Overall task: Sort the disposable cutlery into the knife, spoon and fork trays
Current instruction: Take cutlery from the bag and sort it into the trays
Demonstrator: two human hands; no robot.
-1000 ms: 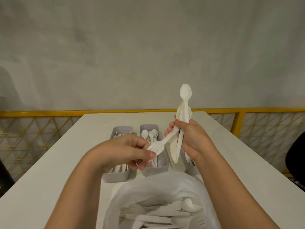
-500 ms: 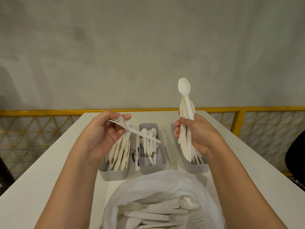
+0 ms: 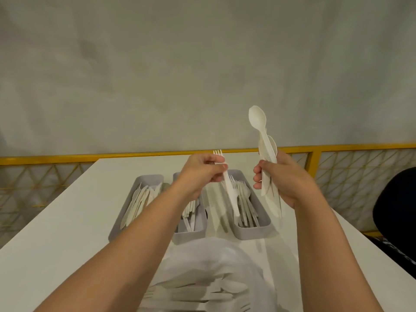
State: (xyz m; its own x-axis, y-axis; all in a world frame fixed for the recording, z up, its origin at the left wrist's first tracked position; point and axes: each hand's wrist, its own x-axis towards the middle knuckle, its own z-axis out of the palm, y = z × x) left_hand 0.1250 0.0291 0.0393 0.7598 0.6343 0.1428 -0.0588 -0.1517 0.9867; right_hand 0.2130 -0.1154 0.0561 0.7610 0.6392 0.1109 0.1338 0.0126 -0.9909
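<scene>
Pinching a white fork [image 3: 230,190] near its tines in my left hand [image 3: 202,174], handle hanging over the fork tray [image 3: 253,233] below, I grip a cutlery bundle [image 3: 266,145] upright in my right hand [image 3: 287,180].

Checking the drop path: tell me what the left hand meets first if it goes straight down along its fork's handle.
Probably the forks lying in the right-hand tray: the left hand pinches its fork tines up, handle end over that tray. How high it hangs, one view cannot tell.
</scene>
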